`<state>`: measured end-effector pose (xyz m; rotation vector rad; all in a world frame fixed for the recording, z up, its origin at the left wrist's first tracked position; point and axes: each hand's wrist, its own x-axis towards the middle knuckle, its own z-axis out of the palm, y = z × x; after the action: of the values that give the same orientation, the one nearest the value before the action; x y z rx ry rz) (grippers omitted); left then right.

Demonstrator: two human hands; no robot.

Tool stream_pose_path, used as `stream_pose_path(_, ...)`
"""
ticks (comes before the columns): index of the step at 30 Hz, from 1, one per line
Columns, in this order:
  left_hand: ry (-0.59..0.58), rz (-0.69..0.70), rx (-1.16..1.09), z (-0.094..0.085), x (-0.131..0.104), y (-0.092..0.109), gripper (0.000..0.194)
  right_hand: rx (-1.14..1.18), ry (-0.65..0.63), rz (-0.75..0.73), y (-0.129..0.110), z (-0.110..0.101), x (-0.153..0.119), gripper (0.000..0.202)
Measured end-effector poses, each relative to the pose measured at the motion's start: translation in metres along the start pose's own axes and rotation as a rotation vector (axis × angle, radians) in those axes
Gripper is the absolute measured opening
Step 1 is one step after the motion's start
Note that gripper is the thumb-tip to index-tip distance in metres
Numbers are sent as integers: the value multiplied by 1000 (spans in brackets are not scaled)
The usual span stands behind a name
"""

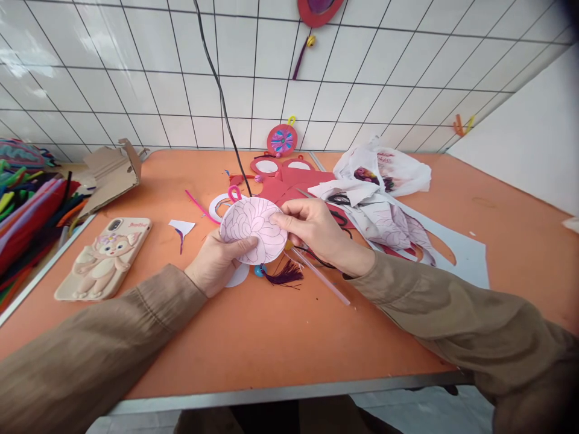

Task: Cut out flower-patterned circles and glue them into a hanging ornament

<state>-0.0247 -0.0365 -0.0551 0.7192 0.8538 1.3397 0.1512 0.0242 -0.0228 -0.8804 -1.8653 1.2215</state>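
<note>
A round paper disc [260,223] with a petal pattern in thin lines is held above the orange table. My left hand [219,259] grips its lower left edge, thumb across the front. On the right edge my right hand [312,229] pinches it between thumb and fingers. A pink loop [234,193] sticks up at the disc's top left. Under the disc hang a blue bead [259,271] and a dark purple tassel [284,274]. The fingers behind the disc are hidden.
A phone in a beige case [106,259] lies left. Behind are red paper [294,184], a round ornament [281,141] and a white plastic bag [407,172]. Crumpled paper [389,223] and a clear stick [323,277] lie right. A black cable [221,96] hangs down.
</note>
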Motion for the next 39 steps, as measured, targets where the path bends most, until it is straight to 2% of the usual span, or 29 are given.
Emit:
stream_pose_path(3, -11, -3, 8, -2, 1, 0, 36, 59, -39, 30, 1, -3, 2, 48)
stream_pose_path(8, -40, -10, 20, -4, 2, -1, 36, -17, -11, 32, 3, -3, 4, 45)
stream_pose_path(12, -19, 18, -3, -3, 3, -1, 35, 0, -42, 45, 6, -2, 3, 42)
stream_pose_path(19, 64, 48, 25, -2, 3, 2, 43, -72, -15, 4, 2, 0, 0, 35)
stream_pose_path(24, 54, 57, 107, 1, 0, 4, 43, -112, -45, -74, 8, 1, 2, 40)
stream_pose_path(28, 42, 30, 104, 3, -1, 4, 43, -154, -13, -101, 12, 2, 4, 44)
stream_pose_path(31, 35, 33, 59, 2, 0, 3, 40, -134, -26, -63, 10, 1, 3, 44)
stream_pose_path(36, 85, 65, 15, -2, 4, 4, 39, -5, -129, 27, 6, -3, 0, 49)
stream_pose_path(39, 103, 88, 6, -4, 5, 4, 40, -7, -178, 58, 5, -3, -1, 47)
